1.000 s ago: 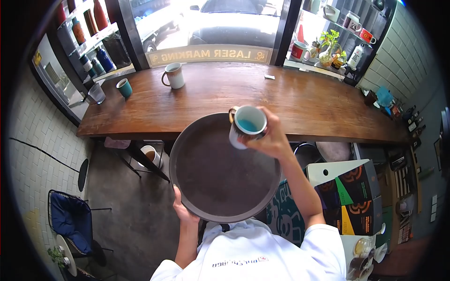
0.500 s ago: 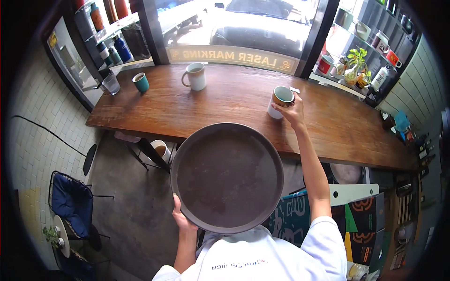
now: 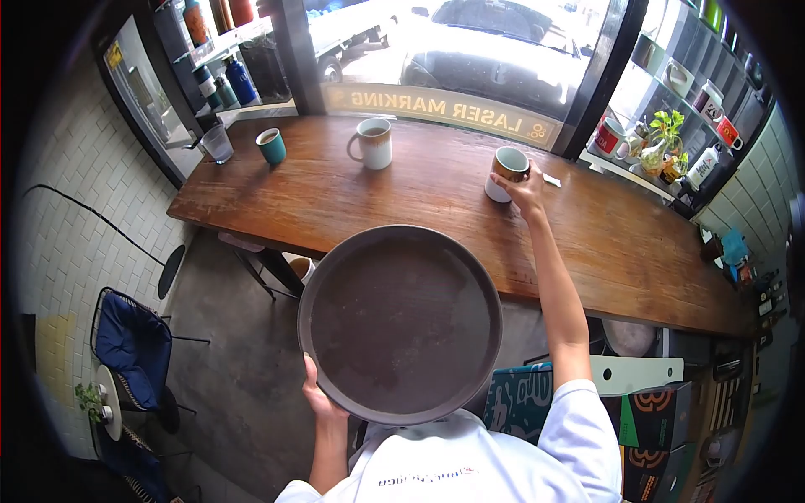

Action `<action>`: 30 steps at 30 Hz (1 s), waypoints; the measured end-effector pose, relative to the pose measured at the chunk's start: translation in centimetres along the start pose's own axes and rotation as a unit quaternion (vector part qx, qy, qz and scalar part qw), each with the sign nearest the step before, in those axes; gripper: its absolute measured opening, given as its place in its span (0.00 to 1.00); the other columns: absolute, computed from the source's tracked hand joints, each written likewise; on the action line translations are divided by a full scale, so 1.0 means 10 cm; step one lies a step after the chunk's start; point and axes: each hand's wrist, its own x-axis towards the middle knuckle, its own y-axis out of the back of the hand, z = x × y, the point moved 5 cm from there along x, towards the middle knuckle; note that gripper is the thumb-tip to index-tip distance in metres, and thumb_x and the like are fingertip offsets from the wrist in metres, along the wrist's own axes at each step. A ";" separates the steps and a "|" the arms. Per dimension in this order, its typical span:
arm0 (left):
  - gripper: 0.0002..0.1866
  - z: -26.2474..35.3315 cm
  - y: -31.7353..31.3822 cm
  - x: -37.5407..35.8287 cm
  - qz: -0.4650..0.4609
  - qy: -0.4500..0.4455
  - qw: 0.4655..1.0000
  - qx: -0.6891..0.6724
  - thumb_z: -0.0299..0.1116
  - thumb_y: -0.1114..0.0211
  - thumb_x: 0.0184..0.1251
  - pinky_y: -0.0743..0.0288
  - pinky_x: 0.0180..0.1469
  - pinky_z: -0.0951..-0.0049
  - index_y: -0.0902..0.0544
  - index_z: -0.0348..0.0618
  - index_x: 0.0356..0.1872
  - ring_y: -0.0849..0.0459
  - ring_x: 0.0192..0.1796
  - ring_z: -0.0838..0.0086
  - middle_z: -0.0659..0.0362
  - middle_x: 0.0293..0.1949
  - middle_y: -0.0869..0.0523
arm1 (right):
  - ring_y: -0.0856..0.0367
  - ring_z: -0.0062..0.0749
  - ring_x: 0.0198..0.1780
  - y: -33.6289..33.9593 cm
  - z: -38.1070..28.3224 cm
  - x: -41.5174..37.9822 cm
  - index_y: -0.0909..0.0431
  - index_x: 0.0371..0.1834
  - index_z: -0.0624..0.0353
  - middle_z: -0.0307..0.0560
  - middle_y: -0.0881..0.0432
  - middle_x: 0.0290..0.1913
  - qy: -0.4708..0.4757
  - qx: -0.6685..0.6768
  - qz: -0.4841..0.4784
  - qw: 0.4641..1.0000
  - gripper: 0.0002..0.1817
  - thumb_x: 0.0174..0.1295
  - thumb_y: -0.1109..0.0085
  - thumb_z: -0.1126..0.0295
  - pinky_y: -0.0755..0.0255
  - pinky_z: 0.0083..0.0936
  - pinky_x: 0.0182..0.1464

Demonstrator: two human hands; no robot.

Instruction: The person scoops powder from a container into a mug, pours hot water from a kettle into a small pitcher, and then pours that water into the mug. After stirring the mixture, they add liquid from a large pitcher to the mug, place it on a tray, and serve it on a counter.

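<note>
Right hand (image 3: pixel 528 191) is stretched way out over the long brown wooden surface (image 3: pixel 402 197), fingers wrapped round the side of a white ceramic mug with an orange-brown rim (image 3: pixel 506 173). The mug stands upright on the surface, far side of the wood from the tray, close to the window with the mirrored "LASER MARKING" lettering (image 3: pixel 440 109). Left hand (image 3: pixel 317 401) is gripping the near edge of a big round dark brown tray (image 3: pixel 401 323), thumb over the rim, holding it roughly level out in front of the chest. Nothing sits on the tray.

My read: this is the moment the mug is being set down on the surface, or the hold on it is about to come off. Can't tell which from a single frame. If it is a set-down, the next bit just needs the fingers to open and slide clear sideways without nudging the mug, while the tray stays flat.

Pose-wise, the right arm is nearly straight, elbow barely bent, reaching past the tray's right edge. The left arm is tucked in, forearm pointing up under the tray.

Also beyond the tray: a white mug with a tan rim (image 3: pixel 374 143) left of the held one, then a small teal cup (image 3: pixel 271 147) and a clear glass tumbler (image 3: pixel 217 144) further left.
</note>
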 end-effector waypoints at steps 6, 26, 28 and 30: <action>0.33 -0.04 0.01 0.02 -0.009 0.003 1.000 -0.001 0.54 0.49 0.75 0.29 0.65 0.53 0.33 0.39 0.69 0.24 0.64 0.55 0.51 0.65 0.25 | 0.17 0.35 0.51 -0.02 -0.03 0.06 0.25 0.54 0.62 0.50 0.16 0.49 -0.028 0.016 -0.033 0.999 0.37 0.38 0.16 0.66 0.21 0.30 0.55; 0.29 -0.02 -0.33 0.48 -0.105 0.191 0.975 0.043 0.50 0.52 0.78 0.26 0.63 0.55 0.30 0.38 0.68 0.21 0.61 0.55 0.50 0.64 0.23 | 0.20 0.22 0.44 1.04 -0.50 -2.58 0.27 0.58 0.65 0.42 0.17 0.45 -0.168 0.275 -0.037 0.946 0.23 0.73 0.47 0.55 0.26 0.20 0.50; 0.28 -0.06 -0.40 0.54 -0.122 0.235 0.962 0.058 0.50 0.52 0.78 0.26 0.63 0.55 0.30 0.38 0.68 0.20 0.61 0.55 0.49 0.64 0.23 | 0.20 0.21 0.45 1.10 -0.68 -3.05 0.28 0.59 0.65 0.42 0.17 0.46 -0.177 0.298 0.033 0.938 0.24 0.73 0.47 0.54 0.27 0.19 0.51; 0.28 -0.15 -0.44 0.57 -0.148 0.313 0.936 0.069 0.49 0.53 0.79 0.26 0.63 0.55 0.31 0.37 0.67 0.20 0.61 0.54 0.48 0.64 0.24 | 0.21 0.21 0.53 1.21 -0.76 -3.55 0.34 0.65 0.67 0.44 0.19 0.54 -0.182 0.305 0.084 0.931 0.31 0.71 0.48 0.51 0.28 0.19 0.56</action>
